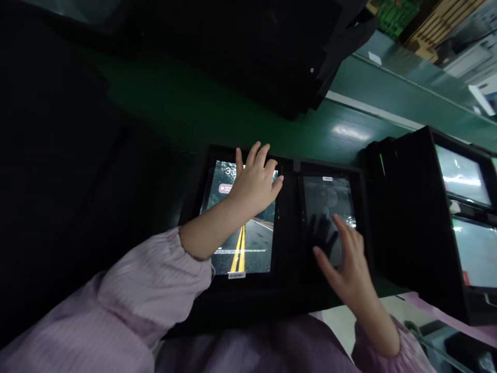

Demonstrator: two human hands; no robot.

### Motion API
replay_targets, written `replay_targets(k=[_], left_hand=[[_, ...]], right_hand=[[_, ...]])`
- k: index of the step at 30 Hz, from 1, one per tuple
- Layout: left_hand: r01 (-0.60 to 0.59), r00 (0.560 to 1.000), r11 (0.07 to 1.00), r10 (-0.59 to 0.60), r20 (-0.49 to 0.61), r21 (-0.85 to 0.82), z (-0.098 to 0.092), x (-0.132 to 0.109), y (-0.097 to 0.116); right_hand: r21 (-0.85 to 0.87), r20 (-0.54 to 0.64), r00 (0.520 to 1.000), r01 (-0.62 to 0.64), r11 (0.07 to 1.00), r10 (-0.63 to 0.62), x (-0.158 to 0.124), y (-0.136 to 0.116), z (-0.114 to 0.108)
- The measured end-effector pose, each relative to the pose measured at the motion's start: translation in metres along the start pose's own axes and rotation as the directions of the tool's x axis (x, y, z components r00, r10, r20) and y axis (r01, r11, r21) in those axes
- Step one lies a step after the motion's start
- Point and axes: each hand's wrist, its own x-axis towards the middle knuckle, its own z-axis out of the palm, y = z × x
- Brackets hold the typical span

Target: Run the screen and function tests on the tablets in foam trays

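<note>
Two tablets lie side by side in a black tray (289, 233). Lit up with a road picture and a clock is the left tablet (256, 243). My left hand (254, 181) reaches across its upper part with fingers spread, fingertips near the top edge; whether they touch cannot be told. The right tablet (316, 197) has a dark screen with reflections and a small white label at its top. Over its lower right part hovers my right hand (347, 259), thumb and fingers apart and nothing between them. A white label (236, 275) sits at the left tablet's bottom edge.
A black box (411, 217) stands to the right, with lit screens (464, 171) on its far side. Dark covered gear (272, 57) rises behind the tray on the green surface (163, 98). Wooden slats (446, 23) show at the far upper right.
</note>
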Motion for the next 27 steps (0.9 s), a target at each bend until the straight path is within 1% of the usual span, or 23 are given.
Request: replay_targets(k=[1, 2, 4, 6, 10, 14, 16, 18, 19, 22, 24, 27], left_hand=[[0.006, 1.000, 1.000, -0.006, 0.002, -0.008, -0.001, 0.000, 0.000], [0.010, 1.000, 1.000, -0.010, 0.002, -0.017, -0.001, 0.001, -0.001], [0.013, 1.000, 0.999, -0.014, -0.006, -0.034, -0.001, 0.002, -0.003], [0.005, 1.000, 0.999, -0.006, -0.018, -0.051, -0.001, 0.003, -0.005], [0.010, 0.999, 0.997, -0.013, -0.040, -0.076, 0.000, 0.003, -0.007], [0.065, 0.995, 0.991, -0.072, -0.062, -0.115, -0.003, 0.004, -0.004], [0.075, 0.994, 0.985, -0.086, -0.067, -0.157, -0.009, 0.005, -0.002], [0.046, 0.995, 0.973, -0.064, -0.072, -0.228, -0.016, 0.006, 0.001], [0.020, 0.996, 0.962, -0.043, -0.079, -0.271, -0.020, 0.005, 0.003], [-0.047, 0.992, 0.923, -0.001, -0.125, -0.382, -0.029, 0.003, 0.008], [-0.064, 0.989, 0.907, 0.002, -0.147, -0.417, -0.031, 0.002, 0.010], [-0.067, 0.989, 0.897, 0.003, -0.145, -0.436, -0.032, 0.000, 0.011]], right_hand=[[-0.024, -0.029, 0.995, -0.096, 0.995, 0.095, 0.001, 0.009, -0.005], [-0.055, -0.046, 0.980, -0.197, 0.979, 0.195, 0.000, 0.017, -0.009], [-0.106, -0.044, 0.936, -0.351, 0.930, 0.349, 0.000, 0.028, -0.013], [-0.089, -0.030, 0.894, -0.447, 0.890, 0.446, 0.001, 0.033, -0.011], [0.048, -0.066, 0.813, -0.577, 0.815, 0.579, 0.016, 0.035, -0.004], [0.160, -0.093, 0.778, -0.604, 0.780, 0.622, 0.028, 0.039, -0.003], [0.237, -0.097, 0.768, -0.600, 0.764, 0.633, 0.026, 0.039, -0.007], [0.325, -0.088, 0.767, -0.581, 0.747, 0.635, 0.019, 0.038, -0.016], [0.383, -0.065, 0.778, -0.559, 0.736, 0.625, 0.014, 0.037, -0.021], [0.570, 0.051, 0.837, -0.472, 0.673, 0.545, -0.001, 0.036, -0.033], [0.575, 0.035, 0.847, -0.451, 0.682, 0.531, -0.006, 0.036, -0.034], [0.440, -0.069, 0.814, -0.494, 0.750, 0.577, -0.006, 0.035, -0.020]])
